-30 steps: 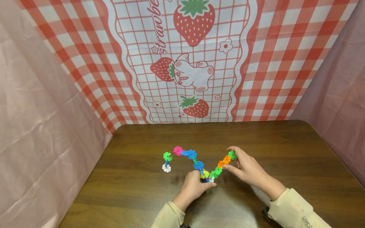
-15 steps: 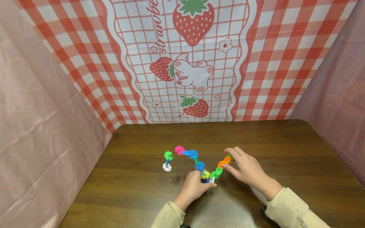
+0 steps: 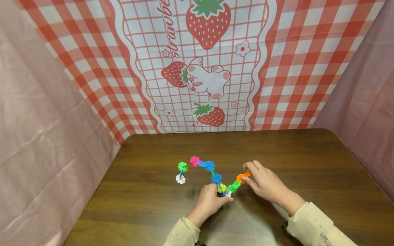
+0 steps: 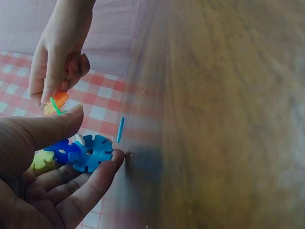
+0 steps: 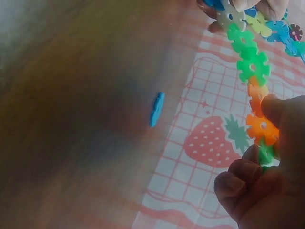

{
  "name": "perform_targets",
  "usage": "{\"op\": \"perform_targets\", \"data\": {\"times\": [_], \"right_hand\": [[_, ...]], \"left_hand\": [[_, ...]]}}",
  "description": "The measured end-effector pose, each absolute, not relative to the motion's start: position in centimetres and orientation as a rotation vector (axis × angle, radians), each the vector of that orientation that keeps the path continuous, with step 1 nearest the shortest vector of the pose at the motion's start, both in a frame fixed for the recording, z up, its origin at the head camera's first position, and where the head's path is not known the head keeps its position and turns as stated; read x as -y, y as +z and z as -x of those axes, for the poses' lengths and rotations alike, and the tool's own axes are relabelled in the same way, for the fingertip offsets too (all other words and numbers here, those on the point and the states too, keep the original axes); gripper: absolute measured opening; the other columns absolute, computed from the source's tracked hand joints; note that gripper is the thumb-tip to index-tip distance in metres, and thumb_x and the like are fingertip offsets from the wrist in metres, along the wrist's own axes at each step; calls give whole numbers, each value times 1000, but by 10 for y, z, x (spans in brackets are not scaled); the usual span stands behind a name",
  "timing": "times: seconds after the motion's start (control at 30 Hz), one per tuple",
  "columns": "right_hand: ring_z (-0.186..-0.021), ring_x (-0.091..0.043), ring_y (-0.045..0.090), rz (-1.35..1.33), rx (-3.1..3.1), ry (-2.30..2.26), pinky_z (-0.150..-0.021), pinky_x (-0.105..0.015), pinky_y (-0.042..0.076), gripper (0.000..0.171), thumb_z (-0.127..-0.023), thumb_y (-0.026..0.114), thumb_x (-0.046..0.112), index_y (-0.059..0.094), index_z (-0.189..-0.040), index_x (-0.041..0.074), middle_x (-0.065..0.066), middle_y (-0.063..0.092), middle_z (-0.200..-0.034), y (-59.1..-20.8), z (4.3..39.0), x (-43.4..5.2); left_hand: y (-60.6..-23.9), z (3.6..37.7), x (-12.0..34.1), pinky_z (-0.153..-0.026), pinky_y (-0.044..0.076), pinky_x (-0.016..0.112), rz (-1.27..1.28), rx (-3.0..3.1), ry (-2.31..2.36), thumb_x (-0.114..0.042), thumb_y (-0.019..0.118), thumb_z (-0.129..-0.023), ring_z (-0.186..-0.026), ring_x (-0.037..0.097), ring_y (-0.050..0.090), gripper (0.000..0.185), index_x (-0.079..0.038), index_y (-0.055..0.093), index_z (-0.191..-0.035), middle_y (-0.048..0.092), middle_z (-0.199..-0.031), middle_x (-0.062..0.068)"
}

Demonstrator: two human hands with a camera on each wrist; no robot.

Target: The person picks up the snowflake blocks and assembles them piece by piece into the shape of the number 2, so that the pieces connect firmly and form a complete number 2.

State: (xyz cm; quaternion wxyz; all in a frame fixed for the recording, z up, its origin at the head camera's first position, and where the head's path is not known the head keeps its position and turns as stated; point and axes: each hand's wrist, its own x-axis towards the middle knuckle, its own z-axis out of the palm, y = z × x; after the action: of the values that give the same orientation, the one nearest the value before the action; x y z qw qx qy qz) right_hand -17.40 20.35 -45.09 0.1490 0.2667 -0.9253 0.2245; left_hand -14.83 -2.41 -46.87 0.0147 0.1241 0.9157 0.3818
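A chain of colourful interlocking snowflake discs (image 3: 216, 178) runs across both hands in a wide zigzag. My left hand (image 3: 209, 201) holds it at its low bend, thumb over a blue disc (image 4: 93, 152), with a white disc (image 3: 228, 194) close by the thumb. At the chain's right end, my right hand (image 3: 266, 181) pinches the orange discs (image 5: 262, 129). A green disc (image 5: 266, 152) there is mostly covered by the fingers. Two linked green discs (image 5: 252, 66) lie between the hands. The left arm climbs through yellow and blue to a pink disc (image 3: 195, 161).
Left of the pink disc, a green disc (image 3: 183, 166) shows above a white one (image 3: 180, 179). A blue piece (image 5: 157, 109) appears edge-on in both wrist views. The brown wooden table (image 3: 147, 208) meets a strawberry-print cloth (image 3: 212, 82); pink curtains (image 3: 46, 136) hang at the sides.
My right hand has shifted slightly left, and its fingers now cover the green end disc. The orange discs have turned a little. The chain's left part has edged slightly right and up.
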Motion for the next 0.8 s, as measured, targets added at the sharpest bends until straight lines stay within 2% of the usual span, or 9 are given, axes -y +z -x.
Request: {"op": "perform_targets", "data": {"times": [0.13,0.27,0.33,0.5,0.57,0.6,0.67,0.73,0.8], "right_hand": [[-75,-14,58,-742,2659,680,-64,-33,50,38,-89,73,27,54,-118,11,-2,58,-104,-451,173,-204],[-85,-22,63,-715,2643,730,-70,-42,54,60,-86,75,31,47,-135,8,-12,58,-123,-451,173,-203],[-78,-20,62,-704,2629,752,-66,-39,53,70,-84,78,32,43,-140,8,-13,57,-126,-451,173,-204],[-58,-3,43,-678,2635,802,-49,-23,40,88,-81,79,37,32,-150,11,-4,55,-96,-450,172,-206],[-57,-1,39,-654,2664,817,-48,-22,37,92,-81,79,41,28,-152,12,-1,50,-86,-450,171,-207],[-57,0,39,-643,2677,818,-48,-22,36,93,-81,78,42,27,-152,11,-1,50,-85,-450,170,-208],[-57,-1,40,-626,2705,819,-48,-22,37,89,-82,78,41,30,-150,9,-3,56,-92,-451,170,-209],[-59,-3,44,-625,2727,808,-50,-24,40,78,-84,77,35,38,-144,4,-7,60,-101,-453,171,-211],[-67,-7,53,-647,2744,781,-57,-29,47,60,-86,76,26,49,-134,1,-10,62,-109,-456,173,-213]], "left_hand": [[-468,149,24,-54,40,26,-373,-2837,1177,-35,88,-71,-60,11,44,38,-11,59,-73,52,-66,-5],[-469,149,25,-54,40,26,-355,-2806,1188,-35,87,-71,-61,11,45,38,-11,58,-74,52,-68,-4],[-470,149,25,-55,41,26,-354,-2794,1211,-34,87,-71,-61,11,45,37,-11,58,-74,53,-68,-3],[-471,148,27,-55,41,25,-351,-2794,1263,-34,87,-71,-62,10,46,37,-10,59,-76,54,-69,-2],[-471,149,28,-56,41,25,-343,-2792,1283,-34,88,-71,-62,10,46,38,-10,59,-76,54,-69,-2],[-471,149,29,-56,41,25,-341,-2794,1289,-34,88,-71,-62,10,46,38,-10,60,-76,54,-69,-2],[-471,150,30,-55,41,25,-335,-2802,1294,-35,88,-71,-62,10,45,38,-10,59,-75,54,-69,-2],[-471,150,31,-55,41,25,-323,-2802,1298,-35,87,-71,-61,10,45,38,-10,60,-75,54,-69,-2],[-470,151,32,-56,41,25,-319,-2812,1291,-35,87,-71,-62,10,46,37,-10,60,-75,53,-69,-3]]}}
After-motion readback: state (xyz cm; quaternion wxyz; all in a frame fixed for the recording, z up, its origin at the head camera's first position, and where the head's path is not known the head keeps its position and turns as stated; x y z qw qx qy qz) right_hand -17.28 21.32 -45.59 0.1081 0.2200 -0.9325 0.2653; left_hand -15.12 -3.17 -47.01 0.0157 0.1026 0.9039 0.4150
